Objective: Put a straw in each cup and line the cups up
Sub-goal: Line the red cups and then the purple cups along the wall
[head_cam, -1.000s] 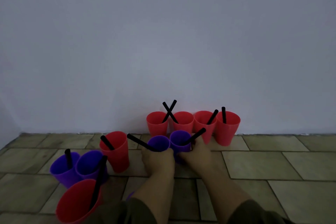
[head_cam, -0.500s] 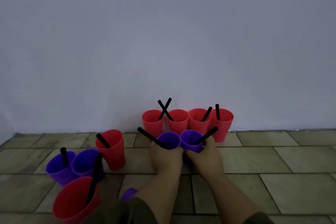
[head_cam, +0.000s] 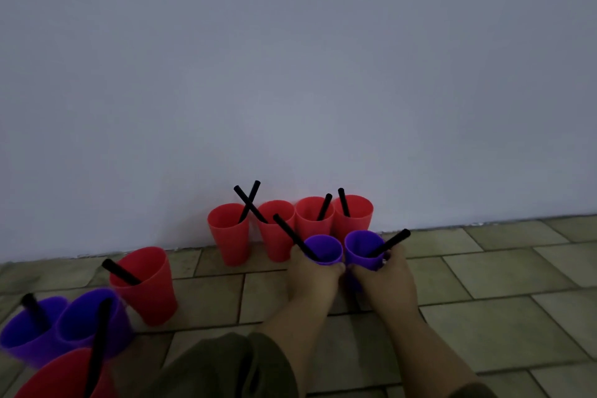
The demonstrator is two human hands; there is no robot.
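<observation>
Red cups point(head_cam: 229, 237) — six; purple cups point(head_cam: 324, 249) — four; black straws point(head_cam: 120, 271) — ten, one standing in each cup; hands point(head_cam: 315, 275) — two.

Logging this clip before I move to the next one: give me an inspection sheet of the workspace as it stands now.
Surface: tiled floor, dimly lit.
Job's things: four red cups with black straws in a row against the wall; two purple cups with straws in front of them, in the hands; a lone red cup, two more purple cups and a near red cup at left, each with a straw.
Clutter: nothing seen.
Grippers: left hand wrapped on the left purple cup, right hand on the right one.
Cables: nothing seen.
Surroundings: plain pale wall; dark sleeve at bottom.
</observation>
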